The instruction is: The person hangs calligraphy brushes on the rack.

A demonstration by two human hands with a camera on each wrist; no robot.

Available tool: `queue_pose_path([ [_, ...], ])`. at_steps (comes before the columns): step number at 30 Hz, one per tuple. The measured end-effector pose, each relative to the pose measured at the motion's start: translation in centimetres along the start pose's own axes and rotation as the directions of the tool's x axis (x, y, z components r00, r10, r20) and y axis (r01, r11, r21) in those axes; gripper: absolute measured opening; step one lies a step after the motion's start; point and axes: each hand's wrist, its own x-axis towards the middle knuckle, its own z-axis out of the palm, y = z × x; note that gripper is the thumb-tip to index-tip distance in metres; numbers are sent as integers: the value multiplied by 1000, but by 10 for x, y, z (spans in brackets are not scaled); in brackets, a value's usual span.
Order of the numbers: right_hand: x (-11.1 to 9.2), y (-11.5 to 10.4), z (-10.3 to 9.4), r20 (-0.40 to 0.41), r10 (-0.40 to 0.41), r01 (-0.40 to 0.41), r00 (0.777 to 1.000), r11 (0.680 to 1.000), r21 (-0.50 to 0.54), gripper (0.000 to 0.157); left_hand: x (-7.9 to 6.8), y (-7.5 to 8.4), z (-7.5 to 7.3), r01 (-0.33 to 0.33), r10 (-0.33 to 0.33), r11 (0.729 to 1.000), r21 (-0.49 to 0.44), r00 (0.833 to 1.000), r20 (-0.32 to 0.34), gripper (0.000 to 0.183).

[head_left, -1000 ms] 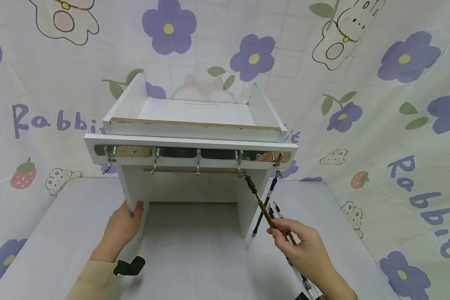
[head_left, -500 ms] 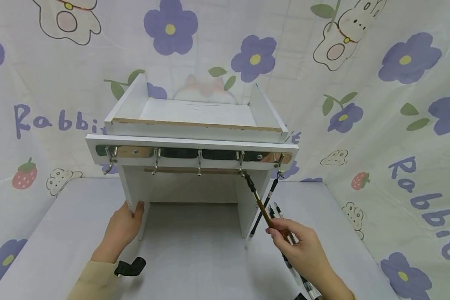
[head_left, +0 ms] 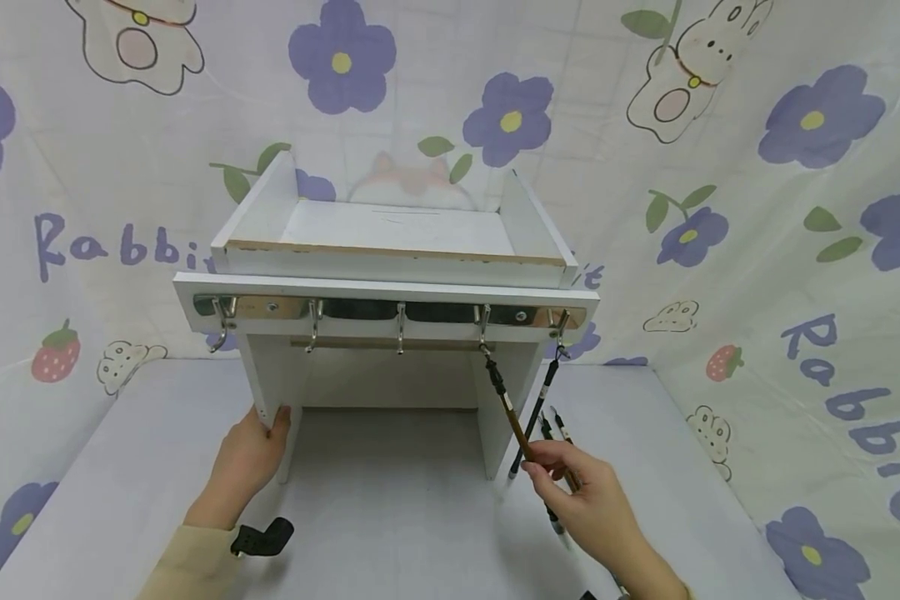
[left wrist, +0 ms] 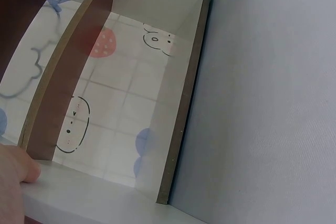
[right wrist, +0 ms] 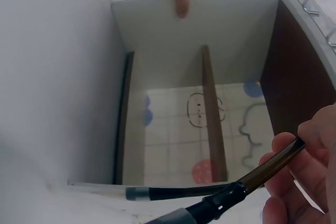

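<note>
My right hand pinches the brown handle of a calligraphy brush. In the right wrist view, the brush's black collar and grey bristles point to the lower left. Its upper end meets the tip of the second hook from the right on a metal hook rail; whether its loop is round the hook, I cannot tell. A black calligraphy brush hangs tilted from the rightmost hook. On the left, my left hand grips the lower side panel of the white shelf, with the thumb on its inner face.
More brushes lie on the white tabletop, partly hidden behind the right hand. The shelf's upper tray has raised sides. Behind stands a printed curtain with flowers and rabbits.
My right hand has shifted a little left, and the brush it pinches stands slightly steeper. The black brush's lower end sways slightly. My left hand keeps its grip on the shelf panel.
</note>
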Motion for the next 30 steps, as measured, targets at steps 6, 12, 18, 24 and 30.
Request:
queue_pose_path([
  [6, -5, 24, 14, 56, 80, -79, 995, 997, -18, 27, -1, 0, 0, 1, -1, 1000, 3, 1000, -4, 62],
  [12, -6, 32, 28, 118, 171, -168, 978, 985, -33, 20, 0, -1, 1, -14, 15, 1000, 9, 1000, -15, 58],
  [18, -1, 31, 41, 126, 196, -194, 973, 981, -31, 18, 0, -3, 2, -32, 32, 999, 10, 999, -18, 59],
  [24, 6, 29, 53, 98, 239, -231, 966, 969, -87, 20, -2, -3, 2, -29, 29, 1000, -1, 1000, -9, 62],
  [30, 14, 29, 63, 79, 228, -221, 970, 971, -90, 18, -1, -4, 2, -27, 27, 1000, 3, 1000, -15, 62],
])
